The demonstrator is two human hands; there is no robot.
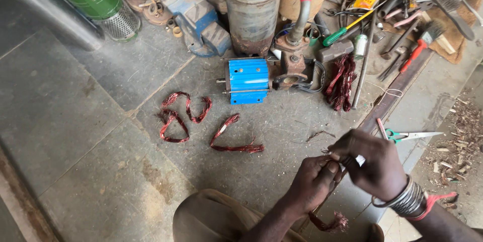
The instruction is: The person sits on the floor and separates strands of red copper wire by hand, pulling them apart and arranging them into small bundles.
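I watch both hands, left hand (pixel 314 181) and right hand (pixel 372 164), pinch a copper wire coil (pixel 329 219); hard tugging could snap its strands.

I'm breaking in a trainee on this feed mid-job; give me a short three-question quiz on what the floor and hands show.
1. True or false: the scissors lie left of the blue motor housing.
2. What do the left hand and right hand pinch together?
A. a copper wire coil
B. a brush
C. a hammer
3. Fill in: the loose copper coils on the floor lie on grey stone ____.

Key: 1 false; 2 A; 3 slabs.
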